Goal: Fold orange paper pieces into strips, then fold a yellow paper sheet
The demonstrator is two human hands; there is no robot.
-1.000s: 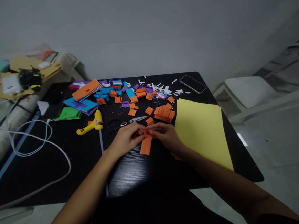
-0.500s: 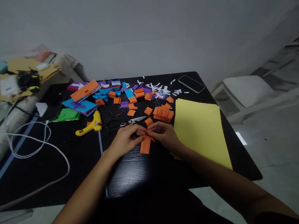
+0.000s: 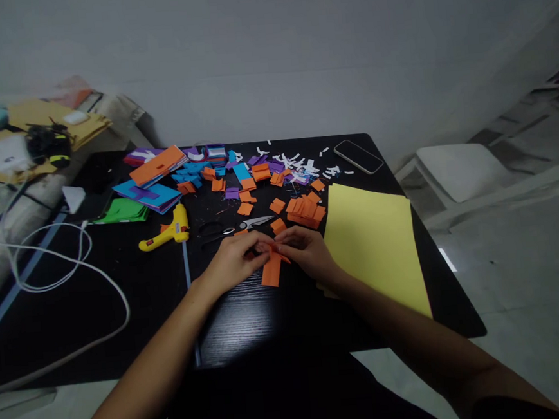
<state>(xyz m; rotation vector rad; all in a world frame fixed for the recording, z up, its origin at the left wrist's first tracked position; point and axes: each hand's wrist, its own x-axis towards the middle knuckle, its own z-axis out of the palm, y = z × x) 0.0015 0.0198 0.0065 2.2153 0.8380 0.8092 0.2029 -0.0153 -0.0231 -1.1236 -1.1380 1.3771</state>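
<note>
Between my two hands is a folded piece of orange paper (image 3: 271,272), its lower strip hanging toward me. My left hand (image 3: 235,259) pinches its left side with thumb and fingers. From the other side my right hand (image 3: 308,251) pinches the same paper near its top; the fingertips of both hands almost meet and partly hide it. Just beyond my left hand lie scissors (image 3: 256,222) with dark handles. A stack of folded orange paper pieces (image 3: 306,210) sits past my right hand. Under my right wrist and forearm are yellow sheets (image 3: 372,244).
A yellow glue gun (image 3: 167,231) lies left of the scissors. Green paper (image 3: 123,211), blue sheets (image 3: 150,195) and white paper scraps (image 3: 295,163) spread across the back. A phone (image 3: 358,157) rests at the back right. A white cable (image 3: 105,268) loops over the left side.
The view has shifted very slightly. Both hands keep their pinch on the orange paper in nearly the same place.
</note>
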